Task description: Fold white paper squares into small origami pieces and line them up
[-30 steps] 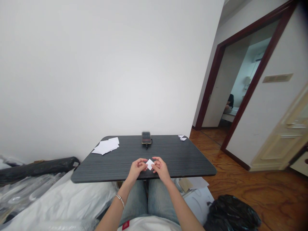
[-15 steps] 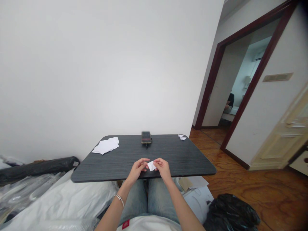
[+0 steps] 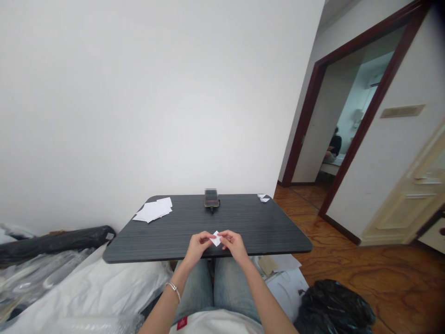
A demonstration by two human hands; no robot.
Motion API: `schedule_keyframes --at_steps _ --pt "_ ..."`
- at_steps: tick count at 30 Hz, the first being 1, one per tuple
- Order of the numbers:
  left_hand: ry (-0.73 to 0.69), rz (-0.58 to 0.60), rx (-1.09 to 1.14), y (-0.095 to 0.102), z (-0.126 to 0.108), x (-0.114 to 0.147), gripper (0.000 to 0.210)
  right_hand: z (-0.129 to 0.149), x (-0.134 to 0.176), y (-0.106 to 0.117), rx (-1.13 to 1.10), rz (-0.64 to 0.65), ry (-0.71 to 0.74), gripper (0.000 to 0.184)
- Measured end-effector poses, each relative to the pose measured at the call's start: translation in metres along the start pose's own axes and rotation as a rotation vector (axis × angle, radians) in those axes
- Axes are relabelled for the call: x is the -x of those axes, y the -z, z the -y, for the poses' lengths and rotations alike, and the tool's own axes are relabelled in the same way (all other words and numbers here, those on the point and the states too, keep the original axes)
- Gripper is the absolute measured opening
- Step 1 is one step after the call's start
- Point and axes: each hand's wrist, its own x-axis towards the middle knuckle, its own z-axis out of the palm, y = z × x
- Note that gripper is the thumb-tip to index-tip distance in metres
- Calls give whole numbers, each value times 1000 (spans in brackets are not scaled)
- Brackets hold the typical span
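Between my two hands is a small folded piece of white paper, turned so that it looks like a diamond, over the near part of the dark table. My left hand pinches its left corner between thumb and fingers. On the opposite side, my right hand has thumb and fingertips closed on the right corner. The fine creases of the paper are too small to make out.
White paper sheets lie spread at the table's left. A phone-like device stands at the back middle. Small folded papers rest at the back right corner. A black plastic bag is on the floor. A person sits beyond the doorway.
The folded paper has turned from a slanted square to a diamond and shifted slightly left. My left fingers, loosely beside it before, now pinch its left corner.
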Motion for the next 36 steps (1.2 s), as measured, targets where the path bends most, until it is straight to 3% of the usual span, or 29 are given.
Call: schedule_keyframes --at_steps 7,12,19,36 --pt "-6 -47 -2 1 -1 0 12 2 3 1 -25 80 1 26" --pt "13 -52 9 -1 -4 1 11 -4 2 1 -15 32 34 12" --pt "53 -52 8 -1 -6 2 11 -10 2 1 -24 -7 39 9" --pt "-15 -87 -45 -3 -10 5 15 -2 2 -1 -52 -38 7 19"
